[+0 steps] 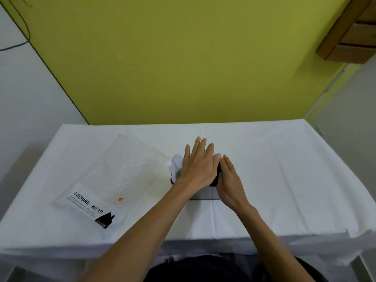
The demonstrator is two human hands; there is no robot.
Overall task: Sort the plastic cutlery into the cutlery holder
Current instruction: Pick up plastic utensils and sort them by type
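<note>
A dark cutlery holder [203, 193] with a grey front wall stands in the middle of the white-clothed table [284, 180]. White plastic cutlery [176, 162] sticks out of its left side; most of it is hidden. My left hand [198, 167] lies flat over the top of the holder with its fingers spread and grips nothing. My right hand [230, 180] is pressed against the holder's right side with the fingers together, holding it. Its thumb is hidden.
A clear plastic bag [130, 169] printed "LEISURE WEAR" lies flat on the table's left half. A yellow-green wall rises right behind the table. A wooden shelf [350, 35] hangs at the upper right.
</note>
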